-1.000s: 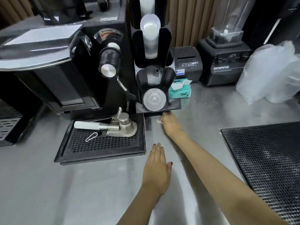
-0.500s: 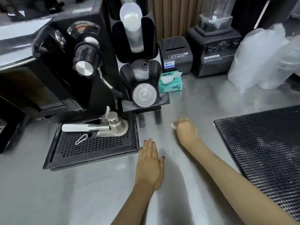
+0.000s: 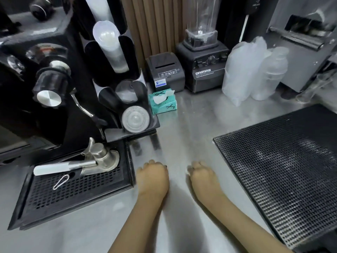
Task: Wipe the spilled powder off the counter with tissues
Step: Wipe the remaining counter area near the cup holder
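Your two hands rest on the grey stainless-steel counter (image 3: 191, 125), near the 6 o'clock edge of the view. Your left hand (image 3: 152, 177) lies at about 7 o'clock from the centre, fingers curled under; I cannot tell if it holds anything. Your right hand (image 3: 203, 177) is just beside it, toward 5 o'clock, and is closed loosely around a small white tissue wad (image 3: 187, 171), of which only a corner shows at the fingertips. I think the hand presses it flat on the steel so that it can drag powder along.

The spilled powder itself is hard to see. The bare strip of counter between the hands and the teal paper tissue box (image 3: 162, 102), at 12 o'clock from your hands, looks only faintly cloudy, so I cannot say how much is left.

The tissue box stands upright with one sheet pulled up, so a fresh tissue is easy to take. The black perforated drip tray (image 3: 73, 190) at 9 o'clock carries a steel portafilter with a white handle (image 3: 87, 164), and the large black mesh bar mat (image 3: 282, 170) lies at 3 o'clock. These two frame the strip that you wipe; powder may hide along their edges, so pass the tissue close to both borders.
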Tool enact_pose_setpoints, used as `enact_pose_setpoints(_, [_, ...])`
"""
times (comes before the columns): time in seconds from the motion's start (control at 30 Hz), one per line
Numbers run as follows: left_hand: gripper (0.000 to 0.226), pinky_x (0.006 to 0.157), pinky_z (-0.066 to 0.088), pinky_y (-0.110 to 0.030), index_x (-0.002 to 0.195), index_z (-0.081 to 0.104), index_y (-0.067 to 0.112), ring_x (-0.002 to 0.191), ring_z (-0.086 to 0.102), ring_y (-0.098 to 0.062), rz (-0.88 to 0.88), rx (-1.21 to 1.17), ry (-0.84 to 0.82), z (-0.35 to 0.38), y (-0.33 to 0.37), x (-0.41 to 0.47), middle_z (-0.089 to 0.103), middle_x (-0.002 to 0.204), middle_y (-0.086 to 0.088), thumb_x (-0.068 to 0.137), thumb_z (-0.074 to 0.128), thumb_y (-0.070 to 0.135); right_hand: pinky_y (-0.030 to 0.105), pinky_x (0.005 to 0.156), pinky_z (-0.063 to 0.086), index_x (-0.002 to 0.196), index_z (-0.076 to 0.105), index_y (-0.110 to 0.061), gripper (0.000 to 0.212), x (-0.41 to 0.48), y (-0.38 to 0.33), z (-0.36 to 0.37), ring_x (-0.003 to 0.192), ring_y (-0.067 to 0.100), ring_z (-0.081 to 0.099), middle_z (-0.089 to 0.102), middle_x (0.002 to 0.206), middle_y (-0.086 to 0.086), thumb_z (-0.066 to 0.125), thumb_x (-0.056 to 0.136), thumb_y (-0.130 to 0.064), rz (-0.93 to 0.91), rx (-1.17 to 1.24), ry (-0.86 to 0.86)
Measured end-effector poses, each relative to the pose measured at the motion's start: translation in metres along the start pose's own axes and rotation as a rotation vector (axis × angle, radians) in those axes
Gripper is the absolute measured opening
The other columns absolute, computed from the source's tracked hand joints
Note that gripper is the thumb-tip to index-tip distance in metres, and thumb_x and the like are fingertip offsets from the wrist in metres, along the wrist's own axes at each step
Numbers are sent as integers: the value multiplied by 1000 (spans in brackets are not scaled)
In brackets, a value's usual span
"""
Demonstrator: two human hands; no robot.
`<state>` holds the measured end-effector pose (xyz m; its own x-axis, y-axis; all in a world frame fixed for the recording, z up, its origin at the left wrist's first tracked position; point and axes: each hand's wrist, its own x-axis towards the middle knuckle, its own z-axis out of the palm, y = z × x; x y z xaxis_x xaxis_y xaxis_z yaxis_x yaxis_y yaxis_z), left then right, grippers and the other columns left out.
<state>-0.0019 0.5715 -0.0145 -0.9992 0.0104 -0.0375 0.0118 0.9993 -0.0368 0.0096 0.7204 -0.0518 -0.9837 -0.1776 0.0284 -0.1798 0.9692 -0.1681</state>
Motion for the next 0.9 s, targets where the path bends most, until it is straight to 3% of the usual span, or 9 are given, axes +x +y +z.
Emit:
enact_pose_setpoints(0.07, [36,97,35,-34,120,53,13,119,45,-24,98,-169,12,4,13,28,49,130,-8,98,31,31,17,40,41,46,62,-14,28,39,17,-18,55,18,59,56,55,0,87,34,-11,56,-26,42])
enact_pose_setpoints(0.13, [47,113,18,-33,140,34,13,139,20,-22,214,-267,-43,16,26,47,23,153,-6,99,28,35,28,69,53,81,69,-4,13,83,38,-36,91,25,61,65,86,9,72,71,-11,130,-12,83])
enact_pose_setpoints(0.17, [53,116,8,-33,146,21,15,144,7,-19,244,-265,-59,22,29,53,10,157,-1,99,25,38,33,83,49,99,64,1,19,102,48,-44,108,27,54,62,103,13,57,84,-9,178,-17,61])
enact_pose_setpoints(0.23, [56,116,-3,-33,149,6,19,144,-7,-16,241,-223,-49,35,30,60,-4,157,6,99,19,40,36,91,45,111,57,3,25,132,66,-50,119,29,46,57,116,16,45,91,-3,243,-4,38])
enact_pose_setpoints(0.43, [53,115,-5,-32,149,3,21,144,-10,-15,221,-245,-25,40,29,60,-5,157,10,99,15,36,35,89,45,110,57,2,25,106,65,-41,114,29,52,56,115,16,41,94,-8,241,49,43])
enact_pose_setpoints(0.53, [53,116,-4,-33,149,3,21,144,-10,-16,218,-254,-16,39,29,59,-5,157,9,100,16,35,22,57,49,69,69,-13,34,40,48,-35,73,22,63,64,73,3,37,73,-2,103,-6,158])
enact_pose_setpoints(0.63, [53,116,-4,-33,149,2,21,144,-11,-15,222,-256,-14,39,29,59,-6,157,9,100,15,35,17,40,37,43,64,-19,14,18,47,-29,49,14,55,53,48,-3,54,45,-9,25,-62,181])
enact_pose_setpoints(0.77, [53,116,-4,-32,149,2,21,144,-11,-15,225,-242,-14,39,29,58,-6,157,9,100,14,35,22,40,37,42,58,-6,12,77,54,-35,53,25,55,54,52,6,70,45,-4,198,-55,192])
enact_pose_setpoints(0.9, [52,117,-2,-34,149,6,20,144,-8,-16,229,-256,-10,38,29,57,-2,157,9,100,16,33,35,69,47,84,67,11,11,110,54,-48,92,32,56,61,89,19,61,78,3,328,97,111])
